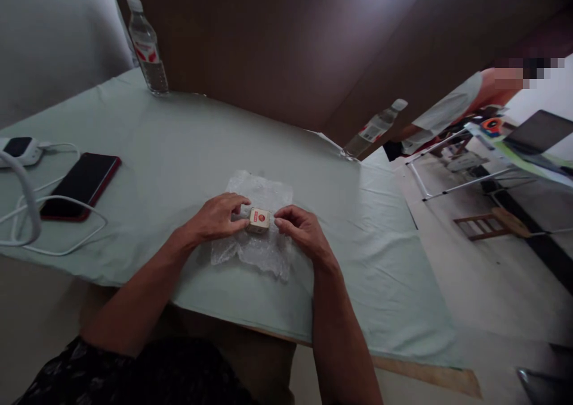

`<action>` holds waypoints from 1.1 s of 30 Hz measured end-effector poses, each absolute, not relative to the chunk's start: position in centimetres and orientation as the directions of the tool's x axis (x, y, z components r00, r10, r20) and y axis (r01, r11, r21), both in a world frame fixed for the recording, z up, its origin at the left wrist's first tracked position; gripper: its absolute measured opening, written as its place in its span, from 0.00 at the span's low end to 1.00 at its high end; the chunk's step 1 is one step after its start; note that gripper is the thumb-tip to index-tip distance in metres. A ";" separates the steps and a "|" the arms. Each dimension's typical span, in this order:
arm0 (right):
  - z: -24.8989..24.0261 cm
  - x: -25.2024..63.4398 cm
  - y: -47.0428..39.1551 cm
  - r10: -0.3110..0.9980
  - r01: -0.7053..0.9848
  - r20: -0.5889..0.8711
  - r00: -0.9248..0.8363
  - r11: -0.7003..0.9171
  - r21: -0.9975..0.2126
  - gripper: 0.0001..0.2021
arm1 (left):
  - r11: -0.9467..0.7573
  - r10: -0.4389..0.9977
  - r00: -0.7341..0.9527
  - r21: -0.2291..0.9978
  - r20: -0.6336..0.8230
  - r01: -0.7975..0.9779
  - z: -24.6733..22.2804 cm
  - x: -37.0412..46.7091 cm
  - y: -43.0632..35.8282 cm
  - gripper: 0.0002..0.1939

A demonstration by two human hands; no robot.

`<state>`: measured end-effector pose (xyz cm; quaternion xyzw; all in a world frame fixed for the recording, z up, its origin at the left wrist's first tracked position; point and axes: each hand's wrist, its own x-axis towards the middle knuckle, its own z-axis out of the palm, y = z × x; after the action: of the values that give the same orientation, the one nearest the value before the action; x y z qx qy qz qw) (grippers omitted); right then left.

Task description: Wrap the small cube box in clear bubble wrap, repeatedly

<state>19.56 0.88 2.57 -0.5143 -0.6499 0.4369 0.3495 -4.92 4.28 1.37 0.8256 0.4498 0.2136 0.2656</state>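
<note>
- Box (pixel 258 220) sits on plastic wrap (pixel 250 252) on your table (pixel 179 148).
- Your left hand (pixel 220 216) has its fingers open beside it.
- Your right hand (pixel 304 228) curls near its other side; I can't tell whether those fingers meet.

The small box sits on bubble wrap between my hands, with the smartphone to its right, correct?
No, the head view shows the smartphone left of the small box, which does sit on bubble wrap between your left hand and right hand.
</note>
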 end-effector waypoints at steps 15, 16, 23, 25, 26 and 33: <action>0.2 27.1 2.8 0.919 0.669 0.218 0.329 -0.063 -0.741 0.27 | -0.560 0.780 0.626 0.461 0.013 0.688 -0.3 -3.2 3.4 0.49; -0.1 28.0 3.0 0.910 0.687 0.172 0.376 -0.149 -0.711 0.28 | -0.556 0.784 0.621 0.460 0.014 0.692 -0.3 -3.2 3.4 0.49; -0.2 26.2 2.9 0.791 0.833 0.575 0.211 0.162 -0.528 0.30 | -0.559 0.795 0.607 0.412 0.018 0.720 -0.8 -2.9 3.5 0.49; -0.3 24.0 2.6 0.868 0.798 0.495 -0.046 0.330 -0.504 0.32 | -0.551 0.805 0.593 0.388 0.013 0.739 -0.9 -2.9 3.5 0.49; -0.5 23.1 2.4 0.894 0.782 0.410 -0.179 0.383 -0.492 0.35 | -0.543 0.811 0.585 0.377 0.004 0.751 -1.0 -2.9 3.5 0.50; -2.0 23.8 2.5 0.905 0.811 -0.009 -0.426 0.378 -0.446 0.51 | -0.539 0.786 0.609 0.362 -0.109 0.761 -0.2 -3.5 3.6 0.56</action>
<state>23.76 2.49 -1.97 -0.5222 -0.8215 0.1956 0.1190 -3.51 3.65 -0.23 0.8767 0.4410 0.0333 0.1894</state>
